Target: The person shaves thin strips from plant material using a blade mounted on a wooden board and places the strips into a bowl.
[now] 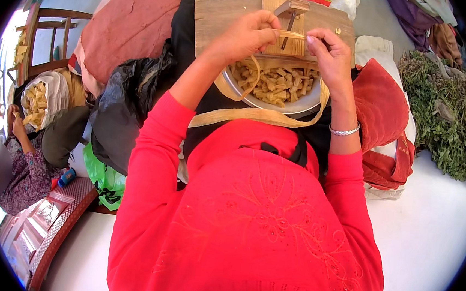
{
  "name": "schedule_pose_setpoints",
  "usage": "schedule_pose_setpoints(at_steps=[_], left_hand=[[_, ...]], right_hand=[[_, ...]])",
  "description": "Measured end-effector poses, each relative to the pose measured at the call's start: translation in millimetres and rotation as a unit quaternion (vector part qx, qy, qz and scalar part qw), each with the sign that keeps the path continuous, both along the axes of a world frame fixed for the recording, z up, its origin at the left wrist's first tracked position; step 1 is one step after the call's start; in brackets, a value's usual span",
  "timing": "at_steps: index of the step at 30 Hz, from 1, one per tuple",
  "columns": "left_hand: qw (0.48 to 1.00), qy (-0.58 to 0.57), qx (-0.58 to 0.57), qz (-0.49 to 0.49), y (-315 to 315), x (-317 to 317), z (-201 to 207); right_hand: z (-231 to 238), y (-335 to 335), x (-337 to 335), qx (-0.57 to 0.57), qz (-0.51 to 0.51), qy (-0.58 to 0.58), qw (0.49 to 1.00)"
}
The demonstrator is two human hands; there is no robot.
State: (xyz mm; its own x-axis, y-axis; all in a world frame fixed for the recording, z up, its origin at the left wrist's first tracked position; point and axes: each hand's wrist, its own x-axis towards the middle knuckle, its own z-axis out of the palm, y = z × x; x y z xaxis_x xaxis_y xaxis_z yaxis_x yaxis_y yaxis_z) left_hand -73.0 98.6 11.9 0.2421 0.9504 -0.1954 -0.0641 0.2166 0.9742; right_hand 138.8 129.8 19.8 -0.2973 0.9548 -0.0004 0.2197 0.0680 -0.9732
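Observation:
A long, flat, tan strip (252, 114) of dried plant-like material is stretched between my two hands, and its slack loops down across my lap. My left hand (248, 34) pinches it just left of a small wooden fixture with a thin dark upright bar (289, 25). On the other side, my right hand (330, 53) grips the strip between thumb and fingers. The fixture stands on a wooden board (218, 21). Below the board, a metal bowl (301, 107) holds many short, folded tan pieces (281, 87).
A red cloth (381, 100) lies to the right, with a heap of green plants (444, 107) beyond. At left are a black plastic bag (139, 80), a pinkish sack (130, 28) and a wooden chair (51, 22). Another person (28, 173) sits beside a bag of tan pieces (36, 102).

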Motion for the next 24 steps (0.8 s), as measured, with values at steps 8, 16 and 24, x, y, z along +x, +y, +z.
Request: schedule_pose_setpoints(at_steps=[8,16,24], left_hand=[[0.938,0.306,0.148,0.06,7.7,3.7,-25.1],[0.993,0.06,-0.04,0.09,-41.0,26.7,-10.7],[0.903,-0.321,-0.287,-0.012,-85.6,71.0,9.5]], right_hand=[[-23.5,-2.4,1.4,0.145,0.032,-0.142,0.979],[5.5,-34.7,-20.2,0.4,-0.022,-0.171,0.9],[2.6,-46.0,6.0,0.289,-0.002,-0.236,0.928]])
